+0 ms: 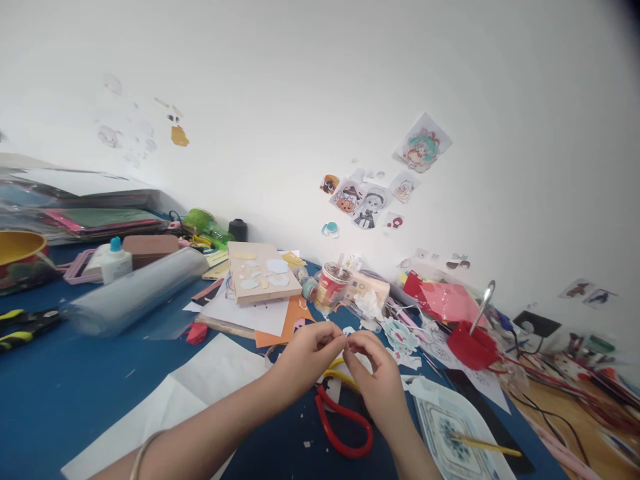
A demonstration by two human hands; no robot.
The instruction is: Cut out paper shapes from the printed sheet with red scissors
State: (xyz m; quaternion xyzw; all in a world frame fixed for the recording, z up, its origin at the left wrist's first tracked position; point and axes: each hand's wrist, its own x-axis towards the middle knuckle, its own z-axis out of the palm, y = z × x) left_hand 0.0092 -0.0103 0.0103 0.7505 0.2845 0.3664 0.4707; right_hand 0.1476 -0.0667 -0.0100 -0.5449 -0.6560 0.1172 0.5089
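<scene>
My left hand (311, 357) and my right hand (376, 373) meet at the fingertips near the middle of the view. The thumb and index finger of each are pinched together, and whatever they hold is too small to make out. Below them on the blue table (270, 433) lie scissors with a red handle loop (345, 427), partly covered by my right hand. A yellow handle shows between and behind the hands. Under my left forearm spreads a creased white sheet (200, 373). Small white scraps lie near the scissors.
Behind the hands stand a red cup (333, 287) and a beige board (264, 273) bearing paper cutouts. A plastic roll (140, 290), glue bottle (116, 261) and pliers (27, 327) are at left. At right are a white tray (493, 443) and a red holder (473, 347).
</scene>
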